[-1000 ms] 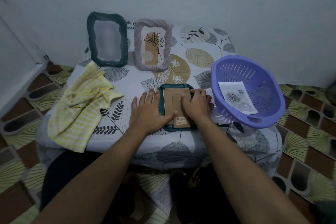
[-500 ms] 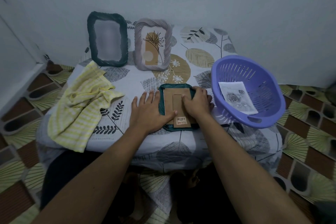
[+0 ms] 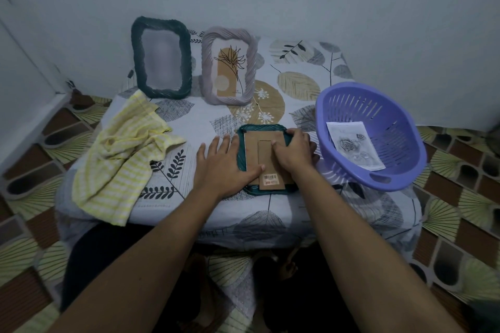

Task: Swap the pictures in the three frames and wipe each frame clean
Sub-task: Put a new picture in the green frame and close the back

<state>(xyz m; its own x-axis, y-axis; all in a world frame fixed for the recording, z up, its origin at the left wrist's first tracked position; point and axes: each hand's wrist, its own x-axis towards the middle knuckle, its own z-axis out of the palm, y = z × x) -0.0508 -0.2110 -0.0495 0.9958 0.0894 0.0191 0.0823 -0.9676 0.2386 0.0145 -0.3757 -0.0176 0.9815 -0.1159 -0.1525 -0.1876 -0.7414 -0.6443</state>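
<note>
two hands: left hand (image 3: 221, 162) flat, pressed teal frame (image 3: 259, 127) rim | right hand (image 3: 293, 150) curled on backing board (image 3: 253, 149), grip could not be told | risk: hard prying could have pushed frame off near edge

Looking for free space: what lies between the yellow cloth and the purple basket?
Head view: the face-down teal frame, with left hand and right hand on it.
</note>
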